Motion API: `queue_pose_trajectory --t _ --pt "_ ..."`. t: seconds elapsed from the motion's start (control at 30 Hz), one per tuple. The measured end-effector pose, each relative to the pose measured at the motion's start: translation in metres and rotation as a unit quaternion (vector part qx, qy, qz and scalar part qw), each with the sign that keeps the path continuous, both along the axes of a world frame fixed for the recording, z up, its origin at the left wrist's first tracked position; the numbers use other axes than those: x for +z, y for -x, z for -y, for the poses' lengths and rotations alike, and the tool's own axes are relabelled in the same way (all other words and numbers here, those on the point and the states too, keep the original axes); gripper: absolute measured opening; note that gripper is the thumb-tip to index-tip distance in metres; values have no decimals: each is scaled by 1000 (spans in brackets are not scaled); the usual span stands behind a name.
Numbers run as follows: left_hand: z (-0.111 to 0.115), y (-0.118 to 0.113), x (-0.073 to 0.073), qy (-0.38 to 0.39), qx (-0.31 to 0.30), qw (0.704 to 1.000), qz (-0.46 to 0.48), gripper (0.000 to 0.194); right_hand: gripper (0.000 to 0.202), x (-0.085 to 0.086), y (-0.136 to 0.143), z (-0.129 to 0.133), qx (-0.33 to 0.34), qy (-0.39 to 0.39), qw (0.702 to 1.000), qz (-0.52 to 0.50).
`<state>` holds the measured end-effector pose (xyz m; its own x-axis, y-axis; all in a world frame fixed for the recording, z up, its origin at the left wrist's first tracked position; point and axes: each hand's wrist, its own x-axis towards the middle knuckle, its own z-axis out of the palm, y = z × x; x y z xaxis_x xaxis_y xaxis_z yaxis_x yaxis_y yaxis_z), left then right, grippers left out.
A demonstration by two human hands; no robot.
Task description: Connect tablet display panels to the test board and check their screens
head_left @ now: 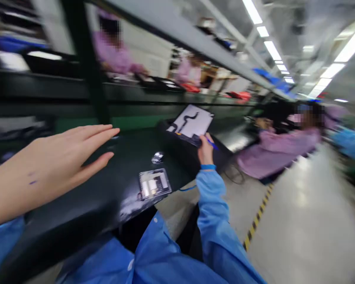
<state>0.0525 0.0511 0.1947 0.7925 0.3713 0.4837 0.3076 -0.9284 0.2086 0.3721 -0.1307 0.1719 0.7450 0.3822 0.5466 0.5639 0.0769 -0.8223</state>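
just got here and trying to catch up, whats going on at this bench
A person in a blue smock holds a flat, pale panel with a black strip on it by its near edge in the right hand. The left hand is open and empty above the dark bench. A framed part and a crumpled shiny piece lie there.

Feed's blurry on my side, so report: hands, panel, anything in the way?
Right hand gripping the white panel by its near edge, blue pen-like item in hand too. Left hand open, nothing held. Nothing seen blocking the panel.
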Motion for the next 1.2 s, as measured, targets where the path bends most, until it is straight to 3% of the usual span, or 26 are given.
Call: queue_pose_trajectory --t 0.07,0.13,0.2,0.27,0.37,0.43,0.5,0.53,0.6,0.67,0.7,0.8,0.9,1.0,1.1,1.13,1.2 --pt "27 42 3 92 104 990 20 67 38 -18 -5 -20 93 -17 994 -56" --pt "58 64 -12 246 166 949 104 63 41 -37 9 -31 179 -39 977 -111" --pt "86 67 -39 426 181 857 227 64 43 -55 39 -31 254 -10 953 -165" --pt "108 60 -68 572 173 729 332 72 43 -71 79 -27 316 35 924 -210" --pt "131 47 -99 668 234 559 433 67 45 -87 131 -25 455 111 857 -216" --pt "141 45 -108 686 294 478 462 54 45 -92 148 -26 542 151 803 -195" --pt "146 47 -114 685 338 447 466 42 49 -97 146 -26 583 196 774 -154" --pt "145 49 -117 679 352 447 464 39 53 -100 138 -26 580 216 776 -121" --pt "139 53 -126 671 358 464 455 41 60 -111 113 -22 523 249 814 -24" --pt "129 55 -136 674 340 480 447 46 59 -125 85 -13 392 275 873 98" --pt "123 56 -140 678 328 481 449 48 61 -133 74 -8 331 297 884 146" --pt "110 59 -148 699 292 463 460 49 72 -153 57 3 250 362 875 203" --pt "104 67 -149 703 299 470 444 49 74 -162 60 -4 285 375 853 224" --pt "102 78 -152 667 336 520 414 51 71 -158 63 -32 365 349 823 260" --pt "102 85 -164 599 346 597 407 58 71 -145 66 -61 417 347 798 263" --pt "102 87 -169 565 342 630 409 61 71 -139 69 -66 416 343 803 255" --pt "102 87 -180 489 316 696 421 66 61 -124 83 -67 385 310 843 213"
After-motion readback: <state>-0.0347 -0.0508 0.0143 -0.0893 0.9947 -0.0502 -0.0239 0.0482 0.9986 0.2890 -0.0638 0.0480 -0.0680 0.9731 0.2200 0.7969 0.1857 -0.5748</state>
